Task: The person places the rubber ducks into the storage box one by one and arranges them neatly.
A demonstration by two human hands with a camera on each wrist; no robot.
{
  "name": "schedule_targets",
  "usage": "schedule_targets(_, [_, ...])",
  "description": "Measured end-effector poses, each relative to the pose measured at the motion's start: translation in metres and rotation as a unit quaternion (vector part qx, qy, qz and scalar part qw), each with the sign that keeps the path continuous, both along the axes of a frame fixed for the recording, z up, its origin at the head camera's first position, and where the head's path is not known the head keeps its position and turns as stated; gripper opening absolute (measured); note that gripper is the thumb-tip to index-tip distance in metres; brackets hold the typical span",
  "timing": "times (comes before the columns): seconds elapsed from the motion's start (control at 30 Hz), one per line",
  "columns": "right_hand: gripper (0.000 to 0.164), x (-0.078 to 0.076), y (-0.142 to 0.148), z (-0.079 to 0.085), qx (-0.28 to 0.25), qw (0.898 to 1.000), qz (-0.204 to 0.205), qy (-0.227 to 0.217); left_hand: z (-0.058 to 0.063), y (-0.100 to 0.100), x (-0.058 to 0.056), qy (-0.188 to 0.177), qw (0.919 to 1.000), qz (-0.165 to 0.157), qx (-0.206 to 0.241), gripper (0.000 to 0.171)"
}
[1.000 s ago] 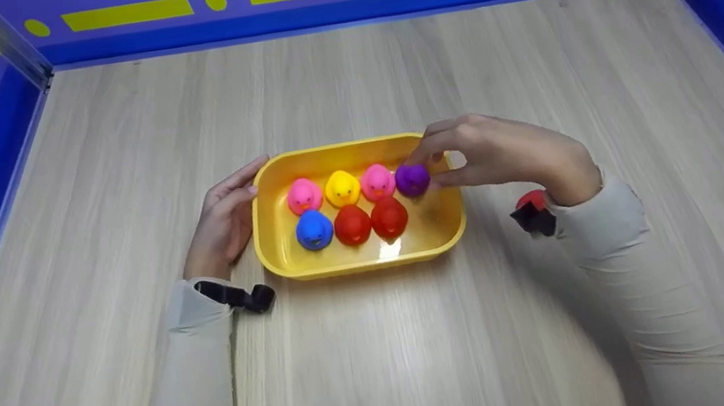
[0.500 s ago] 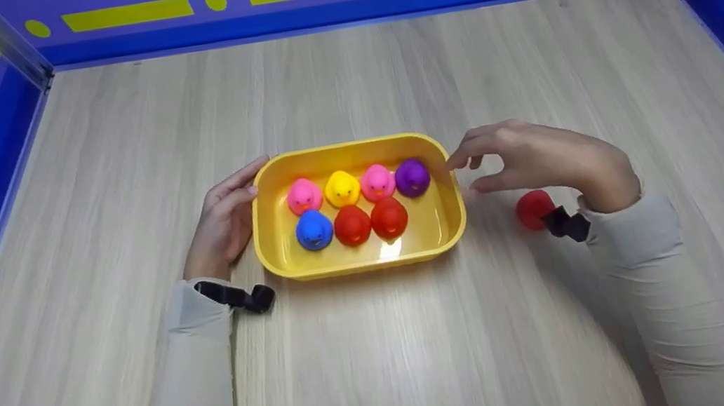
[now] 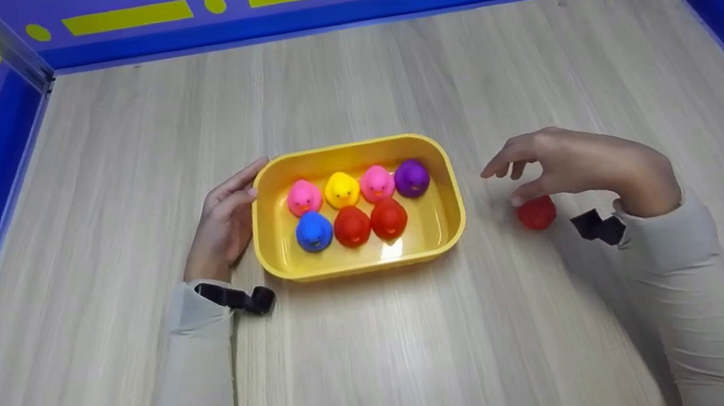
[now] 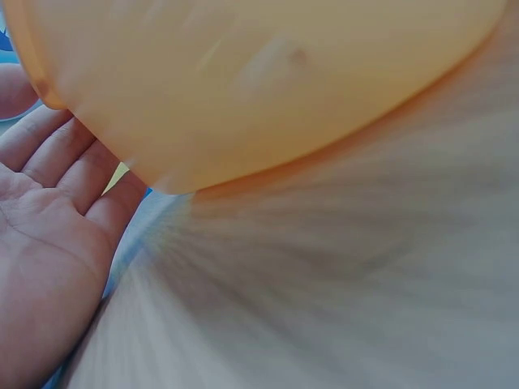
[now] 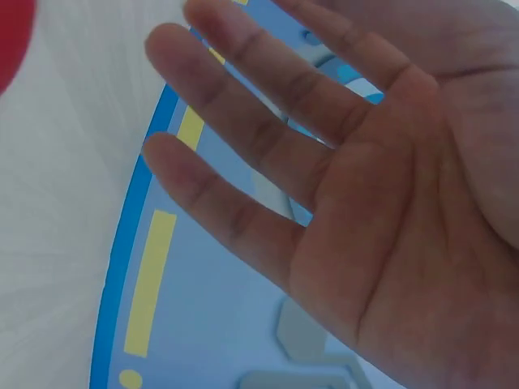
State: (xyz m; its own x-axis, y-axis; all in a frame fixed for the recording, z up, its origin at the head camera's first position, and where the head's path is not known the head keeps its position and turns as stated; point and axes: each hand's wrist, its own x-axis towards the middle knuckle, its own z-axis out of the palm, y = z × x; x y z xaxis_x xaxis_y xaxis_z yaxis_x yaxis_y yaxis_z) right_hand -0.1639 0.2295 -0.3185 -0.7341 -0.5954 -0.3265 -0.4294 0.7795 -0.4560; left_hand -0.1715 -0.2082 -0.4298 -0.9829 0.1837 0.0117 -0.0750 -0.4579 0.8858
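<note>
A yellow plastic tub [image 3: 364,266] holds two rows of rubber ducks. In the back row are a pink duck [image 3: 304,197], a yellow duck [image 3: 342,189], another pink one and a purple duck [image 3: 412,178]; in front are a blue duck [image 3: 314,231] and two red ones. My left hand [image 3: 225,215] rests against the tub's left end, its fingers extended along the outer wall in the left wrist view. To the right of the tub, my right hand [image 3: 572,159] is held spread with nothing in it, above and beside a loose red duck [image 3: 537,214] that its thumb partly overlaps.
The pale wood-grain table [image 3: 385,369] is bordered by a blue back wall [image 3: 335,12] with yellow marks and by blue side walls. A black camera mount [image 3: 259,299] juts from the left wrist and another [image 3: 599,228] from the right.
My right hand has let go of the purple duck, leaving it in the tub, and moved right to the loose red duck. The left hand stays at the tub.
</note>
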Motion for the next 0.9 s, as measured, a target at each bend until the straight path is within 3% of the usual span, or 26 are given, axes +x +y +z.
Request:
schedule_targets(0.33, [0.041,0.005,0.017,-0.004,0.012,1.0,-0.013,-0.025,0.001,0.0,-0.001,-0.001,1.0,0.004,-0.007,0.043])
schedule_targets(0.9, [0.042,0.006,0.036,-0.012,0.022,0.998,0.003,-0.057,0.001,0.001,0.0,-0.011,0.9999,0.013,-0.004,0.044])
